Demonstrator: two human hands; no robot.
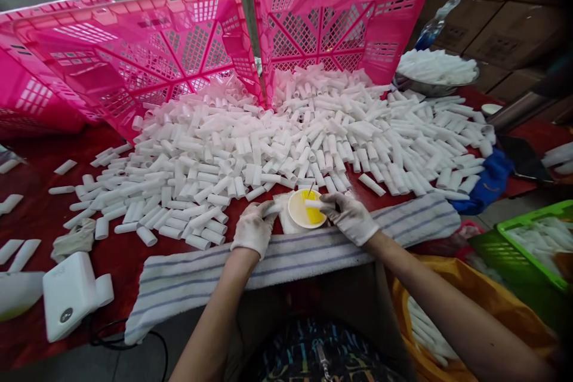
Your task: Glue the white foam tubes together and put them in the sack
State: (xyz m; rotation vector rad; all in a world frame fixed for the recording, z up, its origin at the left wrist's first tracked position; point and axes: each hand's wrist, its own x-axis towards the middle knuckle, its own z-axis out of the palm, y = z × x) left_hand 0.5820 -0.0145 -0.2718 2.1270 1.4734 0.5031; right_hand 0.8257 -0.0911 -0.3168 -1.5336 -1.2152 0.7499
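Both my hands wear whitish work gloves with darkened fingertips. My right hand (pixel 353 219) is closed on a short white plastic tube (pixel 314 204), which it holds level above a small cream bowl (pixel 294 210). Inside the bowl is something bright yellow (pixel 314 215), liquid or solid I cannot tell, and a thin stick leans up from it. To the bowl's left, my left hand (pixel 254 228) pinches another white tube (pixel 271 210), its end pointing toward the bowl. A large heap of similar loose tubes (pixel 250 143) spreads over the red table just beyond my hands.
Pink crates (pixel 331 24) lie tipped behind the heap. A striped towel (pixel 308 256) runs along the table's front edge. At left stands a white device (pixel 69 295) with a cable nearby. A heaped metal bowl (pixel 425 86), an orange bag (pixel 483 298) and a green crate (pixel 528 221) are at right.
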